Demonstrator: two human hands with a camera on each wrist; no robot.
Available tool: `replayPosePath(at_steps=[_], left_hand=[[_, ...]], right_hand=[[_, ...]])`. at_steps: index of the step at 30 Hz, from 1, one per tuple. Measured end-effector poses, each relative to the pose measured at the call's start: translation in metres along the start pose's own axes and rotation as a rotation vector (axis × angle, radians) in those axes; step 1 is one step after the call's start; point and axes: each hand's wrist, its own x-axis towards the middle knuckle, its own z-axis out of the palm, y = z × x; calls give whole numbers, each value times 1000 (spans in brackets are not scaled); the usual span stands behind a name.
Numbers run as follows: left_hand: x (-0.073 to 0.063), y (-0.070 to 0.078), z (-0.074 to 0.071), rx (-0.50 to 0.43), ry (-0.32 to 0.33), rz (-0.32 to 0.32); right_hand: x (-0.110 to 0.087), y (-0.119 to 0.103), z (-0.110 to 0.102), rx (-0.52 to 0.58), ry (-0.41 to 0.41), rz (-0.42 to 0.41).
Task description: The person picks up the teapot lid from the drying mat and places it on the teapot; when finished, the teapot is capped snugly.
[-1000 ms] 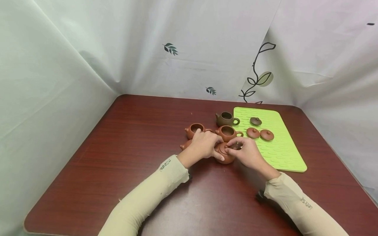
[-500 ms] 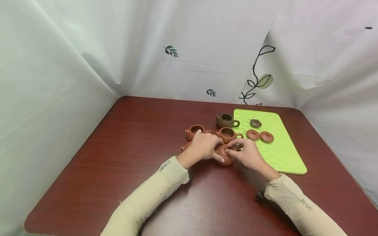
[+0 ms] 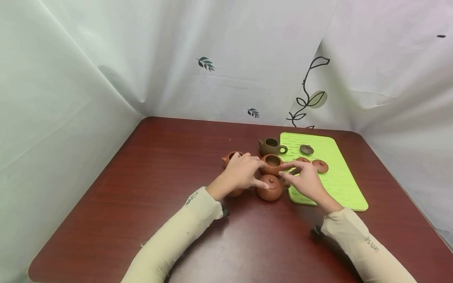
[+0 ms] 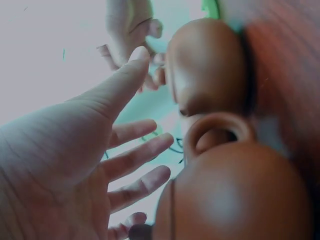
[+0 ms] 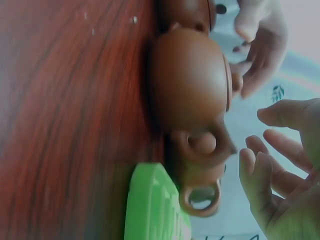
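A reddish-brown teapot (image 3: 269, 190) stands on the table with its lid on. My left hand (image 3: 241, 173) hovers at its left, fingers spread and thumb near the lid; the left wrist view shows a gap between that hand and the pot. To the right, my right hand (image 3: 305, 180) is off the lid knob (image 5: 237, 81), fingers loosely bent with nothing held. Another brown teapot (image 4: 235, 195) with a dark knob sits beneath my left hand, largely hidden in the head view. Just behind the lidded pot is a lidless teapot (image 3: 271, 168).
A dark olive teapot (image 3: 270, 147) without a lid stands farther back, and another lidless brown one (image 3: 226, 160) is partly behind my left hand. On the lime-green mat (image 3: 339, 192) lie a dark lid (image 3: 306, 149) and two reddish lids, one (image 3: 320, 166) fully visible.
My right hand has let go of the lid's knob and moved right. The left hand has drawn slightly left, off the teapot. The lid stays on the pot.
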Motion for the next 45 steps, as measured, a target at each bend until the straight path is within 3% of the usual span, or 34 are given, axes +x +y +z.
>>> replayPosePath(at_steps=[8, 15, 22, 31, 39, 45], left_hand=[[-8, -16, -16, -79, 76, -34], [-14, -39, -17, -112, 150, -55], [-20, -69, -13, -286, 223, -118], [-25, -95, -6, -353, 144, -195], [-25, -99, 7, -341, 91, -229], [-23, -101, 10, -337, 80, -213]], right_hand=[[9, 13, -12, -41, 56, 55], [15, 25, -28, -24, 91, 126], [19, 30, -34, -66, 82, 150], [25, 39, -42, -131, 28, 232], [25, 53, -40, -141, 4, 299], [26, 59, -38, -167, -6, 290]])
